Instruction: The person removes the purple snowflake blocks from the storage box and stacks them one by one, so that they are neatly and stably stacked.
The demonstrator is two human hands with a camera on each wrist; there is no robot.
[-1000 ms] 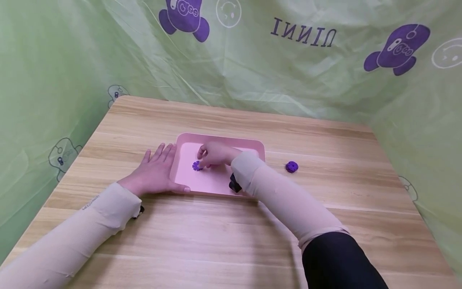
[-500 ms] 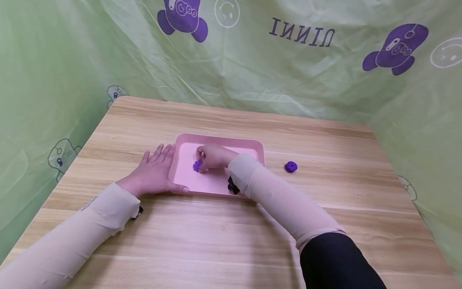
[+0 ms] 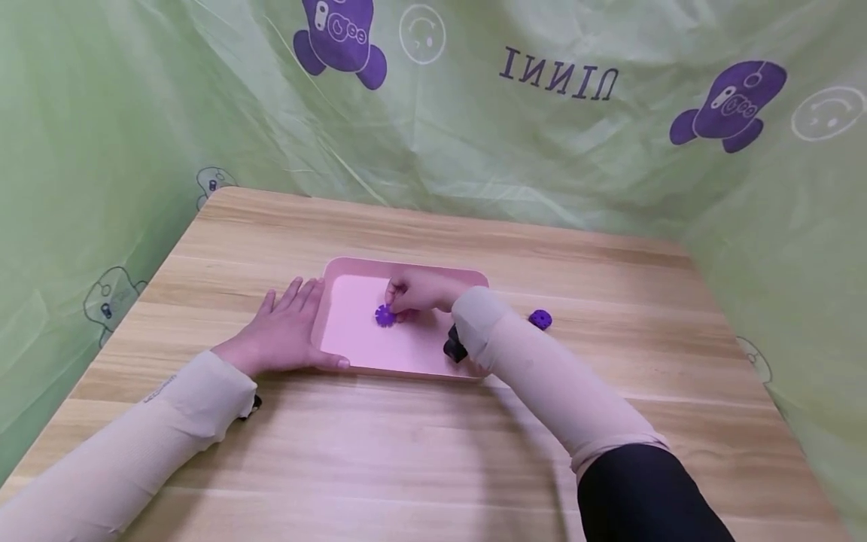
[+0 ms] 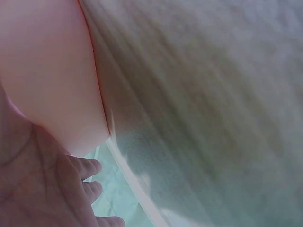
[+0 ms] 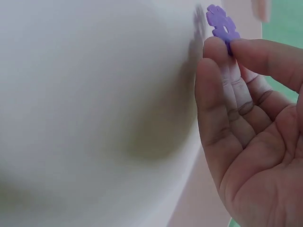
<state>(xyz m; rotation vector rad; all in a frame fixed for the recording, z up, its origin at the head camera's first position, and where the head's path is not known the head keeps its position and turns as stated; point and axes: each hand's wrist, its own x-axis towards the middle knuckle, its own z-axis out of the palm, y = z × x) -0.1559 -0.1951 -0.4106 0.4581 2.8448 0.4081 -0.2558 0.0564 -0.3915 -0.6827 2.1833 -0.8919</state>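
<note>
A purple snowflake-shaped plastic disc [image 3: 385, 315], notched around its edge, is pinched between the thumb and fingers of my right hand [image 3: 421, 292] over the pink tray [image 3: 366, 361]. The right wrist view shows that disc [image 5: 221, 22] tilted on edge at the fingertips, with a small hole in its middle. My left hand [image 3: 281, 331] lies with fingers spread along the tray's left side, its thumb by the front rim. In the left wrist view the left palm [image 4: 38, 179] is beside the pink tray wall [image 4: 52, 71].
Right of the tray, a small stack of purple discs [image 3: 540, 320] sits on the wooden table [image 3: 379, 452]. Green printed curtain [image 3: 474, 143] hangs behind and at both sides. The right forearm crosses over the tray's right front corner.
My right hand has moved slightly to the right with the purple disc, which now shows more fully. The left hand stays at the tray's side. The head view has tilted a little.
</note>
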